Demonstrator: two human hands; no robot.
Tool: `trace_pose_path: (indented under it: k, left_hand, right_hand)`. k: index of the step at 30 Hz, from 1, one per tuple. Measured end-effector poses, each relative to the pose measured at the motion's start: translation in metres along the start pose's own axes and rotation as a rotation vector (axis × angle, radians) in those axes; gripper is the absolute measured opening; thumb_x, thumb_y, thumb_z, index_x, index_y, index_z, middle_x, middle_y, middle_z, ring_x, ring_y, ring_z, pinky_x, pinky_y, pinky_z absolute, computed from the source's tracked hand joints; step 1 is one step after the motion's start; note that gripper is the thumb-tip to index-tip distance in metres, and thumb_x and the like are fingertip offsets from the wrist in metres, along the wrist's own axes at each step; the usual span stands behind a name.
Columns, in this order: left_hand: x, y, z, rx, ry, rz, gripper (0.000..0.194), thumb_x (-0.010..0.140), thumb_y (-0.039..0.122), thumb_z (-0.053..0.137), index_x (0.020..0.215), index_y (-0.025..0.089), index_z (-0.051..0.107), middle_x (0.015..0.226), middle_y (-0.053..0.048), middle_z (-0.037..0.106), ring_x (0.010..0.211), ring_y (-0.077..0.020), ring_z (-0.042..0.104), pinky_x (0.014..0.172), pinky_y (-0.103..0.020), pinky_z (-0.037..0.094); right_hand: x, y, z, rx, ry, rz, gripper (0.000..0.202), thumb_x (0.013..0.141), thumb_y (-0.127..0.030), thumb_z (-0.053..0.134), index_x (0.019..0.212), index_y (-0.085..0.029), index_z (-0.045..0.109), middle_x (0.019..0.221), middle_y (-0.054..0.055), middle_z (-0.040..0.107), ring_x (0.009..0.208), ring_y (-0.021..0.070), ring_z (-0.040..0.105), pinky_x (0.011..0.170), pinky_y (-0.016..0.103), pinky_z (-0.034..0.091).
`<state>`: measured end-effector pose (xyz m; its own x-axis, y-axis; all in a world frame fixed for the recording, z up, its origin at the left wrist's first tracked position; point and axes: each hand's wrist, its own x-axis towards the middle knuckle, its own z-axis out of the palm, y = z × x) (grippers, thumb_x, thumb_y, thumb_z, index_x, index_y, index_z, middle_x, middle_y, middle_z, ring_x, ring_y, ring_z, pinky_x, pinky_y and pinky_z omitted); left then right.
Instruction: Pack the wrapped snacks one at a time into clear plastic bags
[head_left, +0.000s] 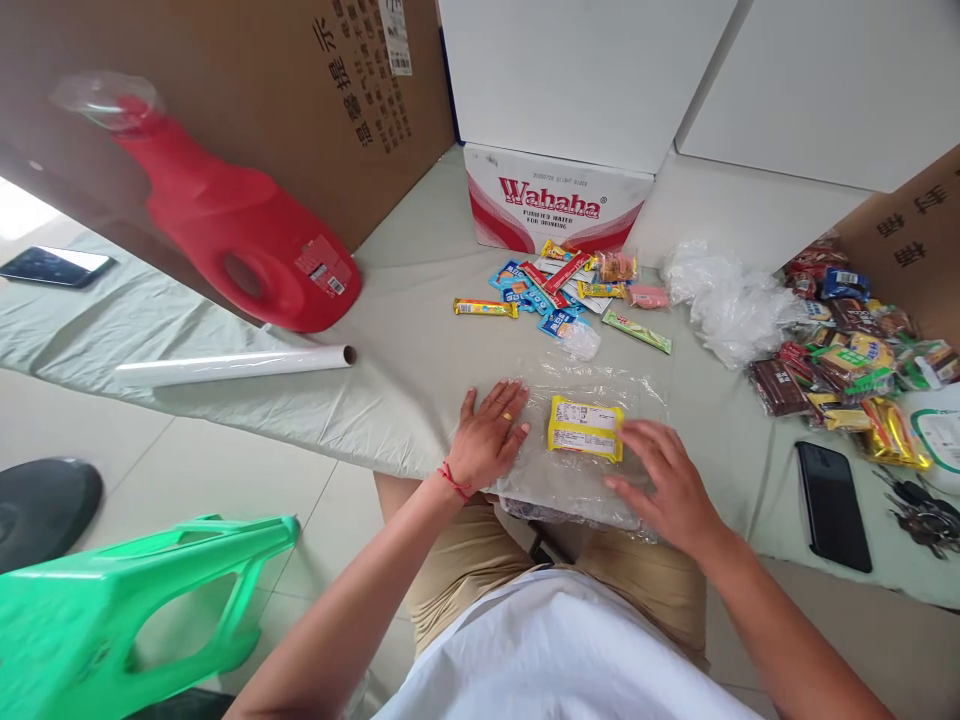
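A yellow snack packet (586,429) with a white printed label lies flat on a sheet of clear plastic film (540,470) at the table's front edge. My left hand (489,436), with a ring and a red string bracelet, rests on the film's left side with its fingers spread, apart from the packet. Close to the packet's right end is my right hand (667,485), thumb and fingers apart and nothing held between them. Whether its fingertips touch the packet I cannot tell.
Small snacks (551,285) lie before a Wahaha box (559,200). Crumpled plastic (731,300), more snacks (847,350), a phone (834,505) and keys (922,515) are right. Left are a red jug (247,235), a white roll (240,367) and a green stool (67,610).
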<state>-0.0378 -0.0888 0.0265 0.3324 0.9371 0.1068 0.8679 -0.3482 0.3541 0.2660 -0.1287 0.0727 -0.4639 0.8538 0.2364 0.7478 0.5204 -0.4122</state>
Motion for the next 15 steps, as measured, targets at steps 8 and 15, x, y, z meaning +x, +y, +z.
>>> trace_pose_path:
  k: [8, 15]
  left_hand:
    - [-0.042, -0.005, -0.007, -0.092, 0.044, 0.666, 0.071, 0.094, 0.056, 0.061, 0.157, 0.031, 0.037, 0.157, -0.013, 0.051, 0.152, -0.0302, 0.040, 0.128, -0.060, 0.015]
    - [-0.054, -0.025, -0.010, -0.214, -0.044, 0.531, 0.026, 0.097, 0.017, 0.056, 0.119, 0.024, 0.068, 0.150, -0.011, 0.059, 0.148, -0.0289, 0.045, 0.122, -0.056, 0.036]
  right_hand:
    - [-0.085, 0.003, 0.039, -0.126, 0.041, -0.137, 0.053, 0.093, -0.011, 0.063, 0.144, -0.024, 0.055, 0.133, 0.013, 0.064, 0.126, 0.0304, 0.057, 0.115, 0.063, 0.042]
    - [-0.052, 0.021, 0.013, 0.282, 0.042, -0.016, 0.019, 0.098, -0.019, 0.059, 0.110, -0.026, 0.072, 0.108, 0.007, 0.071, 0.100, 0.0211, 0.066, 0.086, 0.037, 0.057]
